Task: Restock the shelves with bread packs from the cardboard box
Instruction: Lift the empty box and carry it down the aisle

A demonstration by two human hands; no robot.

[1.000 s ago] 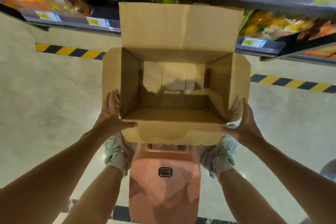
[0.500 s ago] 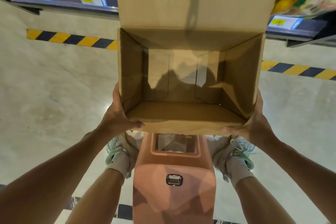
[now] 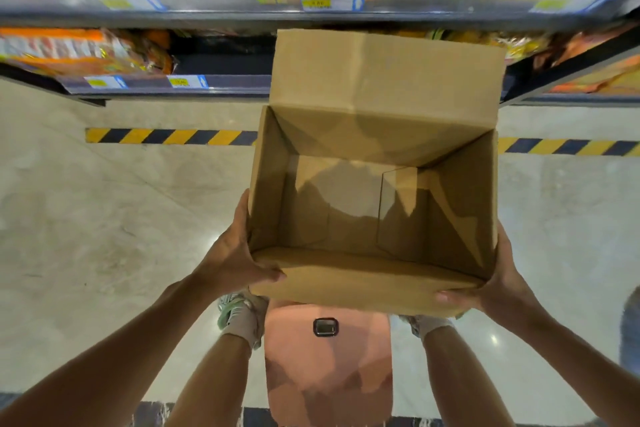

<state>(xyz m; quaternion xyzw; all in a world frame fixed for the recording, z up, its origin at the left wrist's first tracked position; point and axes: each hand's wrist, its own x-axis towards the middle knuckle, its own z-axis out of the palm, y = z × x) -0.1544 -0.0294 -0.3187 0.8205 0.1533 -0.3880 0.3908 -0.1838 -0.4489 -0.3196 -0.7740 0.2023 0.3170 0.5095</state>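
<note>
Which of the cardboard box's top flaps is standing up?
The far flap, on the shelf side of the cardboard box. It rises upright in front of the shelves, while the near flap hangs down outside between the left hand and right hand.

Both our arms reach forward, bare forearms angled inward. Our left hand [image 3: 232, 255] grips the near left corner of the cardboard box [image 3: 372, 282], thumb curled across the front edge, fingers up the side wall. Our right hand [image 3: 498, 284] grips the near right corner, thumb on front, fingers up the right wall.
</note>
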